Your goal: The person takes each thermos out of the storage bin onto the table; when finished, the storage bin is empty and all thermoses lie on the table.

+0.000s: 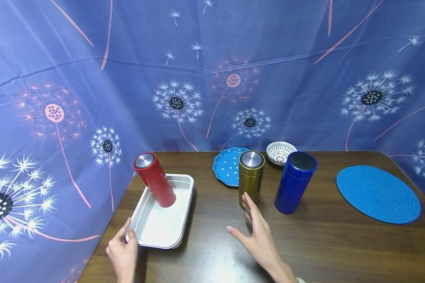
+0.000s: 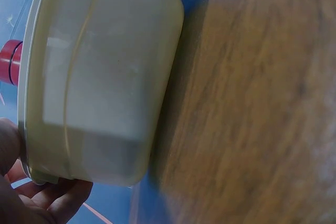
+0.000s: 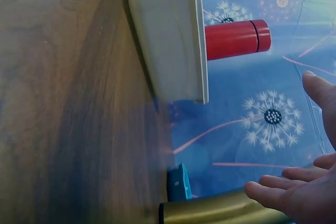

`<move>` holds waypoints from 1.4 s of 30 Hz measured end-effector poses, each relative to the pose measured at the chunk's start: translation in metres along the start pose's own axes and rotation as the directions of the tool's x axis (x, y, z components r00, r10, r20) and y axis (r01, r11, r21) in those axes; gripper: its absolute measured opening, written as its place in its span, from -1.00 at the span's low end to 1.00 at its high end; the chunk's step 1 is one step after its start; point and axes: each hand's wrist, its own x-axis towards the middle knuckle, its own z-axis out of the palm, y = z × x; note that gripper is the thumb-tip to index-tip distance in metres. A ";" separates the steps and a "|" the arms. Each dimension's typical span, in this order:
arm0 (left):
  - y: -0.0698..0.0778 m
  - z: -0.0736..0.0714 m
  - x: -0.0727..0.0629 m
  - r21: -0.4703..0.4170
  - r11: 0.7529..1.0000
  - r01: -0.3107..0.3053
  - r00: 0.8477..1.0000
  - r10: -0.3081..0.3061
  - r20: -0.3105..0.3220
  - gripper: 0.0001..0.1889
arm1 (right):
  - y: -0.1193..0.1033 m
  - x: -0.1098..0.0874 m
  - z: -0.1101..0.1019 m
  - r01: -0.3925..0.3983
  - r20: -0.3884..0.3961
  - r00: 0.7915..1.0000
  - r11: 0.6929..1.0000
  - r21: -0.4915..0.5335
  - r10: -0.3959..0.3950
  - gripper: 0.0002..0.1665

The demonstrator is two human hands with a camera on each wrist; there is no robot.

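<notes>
My left hand [image 1: 123,251] grips the near left corner of a white plastic tub [image 1: 159,232], thumb over the rim and fingers underneath, as the left wrist view shows. Inside the tub stands a red thermos [image 1: 157,182] with a silver-topped lid. My right hand [image 1: 256,239] is held out with straight, spread fingers, its fingertips right at the lower part of a gold thermos [image 1: 249,181]. To the right of that stands a blue thermos [image 1: 294,184] with a dark top. In the right wrist view the gold thermos [image 3: 220,211] lies just beyond the fingers.
Behind the gold thermos lies a blue polka-dot plate [image 1: 224,167]. A white openwork bowl [image 1: 280,152] sits at the back edge, behind the blue thermos. On the right is a round blue woven placemat [image 1: 379,194]. A blue dandelion-print cloth [image 1: 212,98] hangs behind the wooden table [image 1: 326,251].
</notes>
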 end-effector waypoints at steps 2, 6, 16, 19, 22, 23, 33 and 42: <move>0.000 0.000 0.000 0.000 1.000 -0.003 1.000 0.003 0.000 -0.65 | 0.000 0.004 0.003 0.012 0.006 1.000 1.000 0.015 -0.012 0.12; -0.001 0.001 0.001 -0.002 1.000 -0.016 1.000 0.016 0.000 -0.65 | -0.002 0.014 0.009 0.021 0.022 1.000 0.999 0.040 -0.021 0.11; -0.003 0.001 0.000 -0.005 1.000 -0.029 0.999 0.029 -0.015 -0.65 | -0.006 0.036 0.031 0.048 0.062 0.997 0.993 0.112 -0.055 0.08; -0.003 0.001 0.000 -0.004 0.999 -0.035 0.999 0.035 -0.015 -0.65 | -0.007 0.042 0.038 0.037 0.078 0.996 0.991 0.130 -0.047 0.08; -0.002 0.002 0.000 -0.003 0.999 -0.037 0.999 0.037 -0.016 -0.65 | -0.009 0.049 0.044 0.036 0.089 0.995 0.989 0.145 -0.049 0.08; -0.002 0.002 0.000 -0.005 0.999 -0.037 0.999 0.037 -0.018 -0.65 | -0.010 0.051 0.046 0.038 0.093 0.994 0.988 0.148 -0.052 0.08; -0.003 0.004 0.000 -0.001 0.999 -0.034 0.999 0.034 -0.016 -0.65 | -0.016 0.073 0.064 0.052 0.119 0.990 0.983 0.176 -0.073 0.08; -0.004 0.006 0.001 -0.004 0.999 -0.032 0.999 0.032 -0.016 -0.65 | -0.019 0.085 0.081 0.054 0.153 0.985 0.979 0.198 -0.086 0.07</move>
